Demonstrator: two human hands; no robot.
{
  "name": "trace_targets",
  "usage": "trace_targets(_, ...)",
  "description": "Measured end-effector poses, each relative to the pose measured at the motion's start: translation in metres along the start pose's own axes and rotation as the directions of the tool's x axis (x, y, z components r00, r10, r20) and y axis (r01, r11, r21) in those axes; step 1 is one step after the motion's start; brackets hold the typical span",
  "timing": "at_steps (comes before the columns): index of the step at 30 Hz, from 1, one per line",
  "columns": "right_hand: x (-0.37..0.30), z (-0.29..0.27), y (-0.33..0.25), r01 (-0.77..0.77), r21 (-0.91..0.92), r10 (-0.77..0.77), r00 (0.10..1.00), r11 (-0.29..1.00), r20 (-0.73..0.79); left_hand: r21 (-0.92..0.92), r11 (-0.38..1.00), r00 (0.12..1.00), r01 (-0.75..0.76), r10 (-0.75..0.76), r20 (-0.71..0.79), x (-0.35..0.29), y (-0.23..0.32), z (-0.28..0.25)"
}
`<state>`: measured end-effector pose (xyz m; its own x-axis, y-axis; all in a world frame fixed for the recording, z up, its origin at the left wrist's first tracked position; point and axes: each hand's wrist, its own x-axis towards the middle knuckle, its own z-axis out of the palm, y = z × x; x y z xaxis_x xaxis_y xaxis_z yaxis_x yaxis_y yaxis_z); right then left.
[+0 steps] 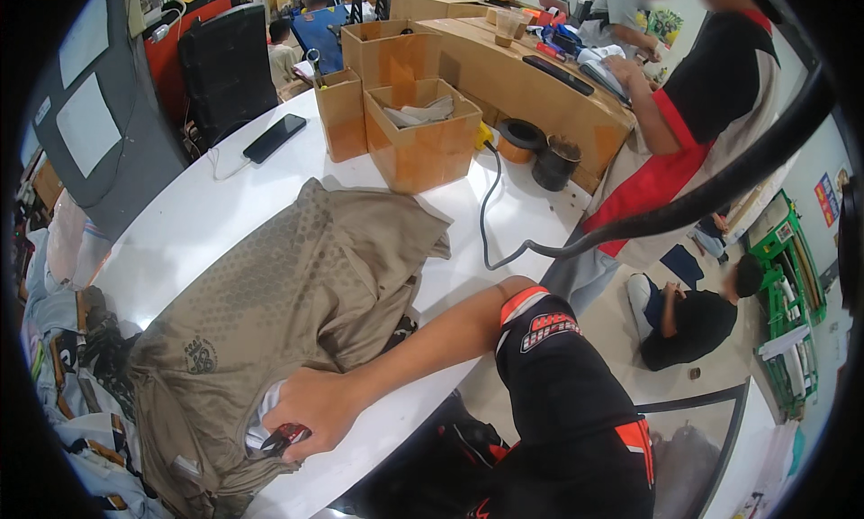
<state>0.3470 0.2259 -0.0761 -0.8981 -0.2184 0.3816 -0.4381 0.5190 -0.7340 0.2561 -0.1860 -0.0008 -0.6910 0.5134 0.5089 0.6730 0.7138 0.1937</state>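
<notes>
We note the olive shirt [261,285] spread to the tabletop's [216,195] near edge, our right hand [326,406] gripping red-handled snips [290,434] close over it, our left hand out of sight, and judge flat fabric and shallow snips angle safest.

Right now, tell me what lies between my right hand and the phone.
In the head view, the brown shirt, then bare white tabletop, lies between your right hand and the phone.
</notes>
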Motion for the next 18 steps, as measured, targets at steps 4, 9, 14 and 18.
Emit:
trace_targets(4,-0.001,-0.001,0.0,-0.02,-0.054,0.021,0.999,0.998,0.033,-0.065,0.993,0.994,-0.103,0.102,-0.026,0.022,0.004,0.015)
trace_targets(9,-0.003,-0.002,-0.002,-0.033,-0.104,0.037,0.998,0.994,0.041,-0.173,0.918,0.933,-0.358,0.343,-0.11,0.072,0.019,0.049)
trace_targets(14,0.0,0.002,-0.002,-0.024,-0.111,0.026,1.0,0.994,0.016,-0.301,0.846,0.892,-0.44,0.45,-0.039,0.13,0.047,0.117)
trace_targets(18,0.0,0.002,-0.002,-0.061,-0.13,0.068,0.997,0.99,0.048,-0.55,0.81,0.949,-0.201,0.301,0.096,0.147,0.064,0.184)
